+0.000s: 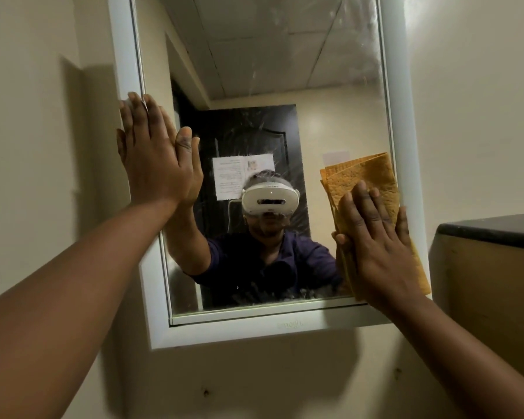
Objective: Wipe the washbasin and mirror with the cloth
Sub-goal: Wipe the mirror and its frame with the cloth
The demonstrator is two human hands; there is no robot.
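The folded orange textured cloth (372, 182) is pressed flat against the right side of the white-framed rectangular wall mirror (254, 71), low down, overlapping the frame's right edge. It is judged to be soft, light and limp, liable to bunch or slip out from under a loose palm; it is best held by firm pressure through its middle, with the folds kept stacked. Its surface is seen to be dimpled, and several layers show at the upper left corner. It is held to the glass by the right hand (375, 246), whose fingers are spread flat over it rather than pinching it. The glass is marked with streaks and splashes, thickest along the bottom edge and in the upper right. The left hand (155, 158) is laid open, fingers together, against the mirror's left frame and glass, apparently as a brace. The washbasin is not in view.
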